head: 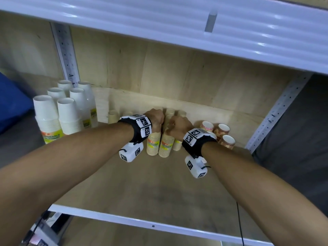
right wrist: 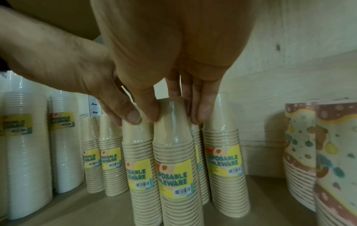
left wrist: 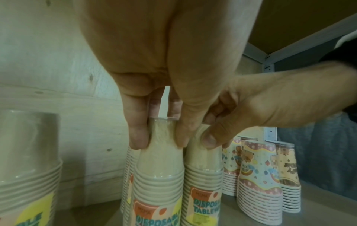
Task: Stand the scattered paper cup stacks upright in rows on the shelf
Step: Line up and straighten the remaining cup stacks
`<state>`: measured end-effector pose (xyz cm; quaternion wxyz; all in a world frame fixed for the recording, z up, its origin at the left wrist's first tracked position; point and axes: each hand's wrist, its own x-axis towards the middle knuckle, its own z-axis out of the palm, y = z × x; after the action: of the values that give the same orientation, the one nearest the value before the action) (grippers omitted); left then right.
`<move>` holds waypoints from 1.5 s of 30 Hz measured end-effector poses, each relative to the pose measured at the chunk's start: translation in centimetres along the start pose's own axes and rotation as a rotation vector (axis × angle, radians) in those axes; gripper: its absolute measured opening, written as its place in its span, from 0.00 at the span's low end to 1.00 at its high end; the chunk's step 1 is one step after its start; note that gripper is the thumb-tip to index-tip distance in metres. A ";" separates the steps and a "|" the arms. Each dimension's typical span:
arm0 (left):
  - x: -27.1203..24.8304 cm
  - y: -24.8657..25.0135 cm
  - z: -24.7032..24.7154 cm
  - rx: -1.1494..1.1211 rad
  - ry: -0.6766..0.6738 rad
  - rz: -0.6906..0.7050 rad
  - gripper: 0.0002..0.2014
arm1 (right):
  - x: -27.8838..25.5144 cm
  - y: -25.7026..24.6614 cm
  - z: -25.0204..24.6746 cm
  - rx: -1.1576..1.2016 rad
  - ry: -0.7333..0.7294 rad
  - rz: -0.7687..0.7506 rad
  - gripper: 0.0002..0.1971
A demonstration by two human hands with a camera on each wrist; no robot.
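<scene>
Your left hand [left wrist: 166, 107] pinches the top of one kraft cup stack [left wrist: 160, 175]; your right hand [right wrist: 173, 85] pinches the neighbouring kraft stack [right wrist: 175, 160]; each grip sits high, both stacks upright on the shelf [head: 159, 183] and just beside each other. Held so high, a sideways nudge could tip a base or slide the slick wrap; more kraft stacks [right wrist: 224, 152] crowd just behind and beside your fingers; the patterned stacks [left wrist: 258, 175] stand near your right grip, the white stacks [head: 58, 110] well off past your left.
</scene>
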<state>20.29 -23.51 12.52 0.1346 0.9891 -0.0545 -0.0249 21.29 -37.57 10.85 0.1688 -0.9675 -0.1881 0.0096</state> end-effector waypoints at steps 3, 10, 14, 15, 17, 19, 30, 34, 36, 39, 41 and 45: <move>0.2 -0.1 0.1 -0.002 -0.009 0.002 0.13 | 0.5 0.3 0.2 0.011 0.001 0.015 0.06; 0.7 -0.1 0.3 -0.033 0.011 0.006 0.15 | 1.2 0.2 0.5 -0.028 -0.011 -0.012 0.04; 0.8 -0.2 0.5 -0.055 0.032 0.001 0.16 | 1.3 0.1 0.6 -0.030 -0.007 0.006 0.06; 0.8 -0.3 0.5 -0.060 0.033 0.002 0.16 | 1.2 0.1 0.6 -0.023 -0.012 0.012 0.06; 0.7 -0.4 0.4 -0.065 0.032 0.007 0.16 | 1.2 0.0 0.6 -0.015 -0.035 0.019 0.05; 0.7 -0.6 0.3 -0.068 0.036 0.008 0.16 | 1.4 0.0 0.5 -0.007 -0.037 0.026 0.08; -0.2 -3.8 -5.5 -0.115 0.178 -0.033 0.18 | 3.0 -4.7 -2.2 -0.041 0.198 0.043 0.18; -0.5 -6.9 -6.8 -0.093 0.211 -0.121 0.18 | 3.8 -7.4 -1.8 -0.024 0.176 -0.023 0.19; -0.6 -8.3 -7.0 -0.105 0.215 -0.168 0.18 | 4.2 -8.3 -1.1 -0.005 0.146 -0.033 0.21; -0.8 -10.1 -6.7 -0.116 0.235 -0.232 0.17 | 5.0 -9.5 0.1 0.042 0.103 -0.059 0.23; -0.8 -11.1 -6.1 -0.108 0.248 -0.263 0.17 | 5.6 -10.3 0.9 0.053 0.070 -0.086 0.25; -0.4 -12.4 -4.3 -0.049 0.216 -0.315 0.21 | 6.8 -11.7 2.4 0.042 0.068 -0.105 0.26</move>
<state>21.37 -10.48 13.31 0.1579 0.9788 0.1163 0.0591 23.23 -24.09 12.70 0.1957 -0.9523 -0.2324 -0.0281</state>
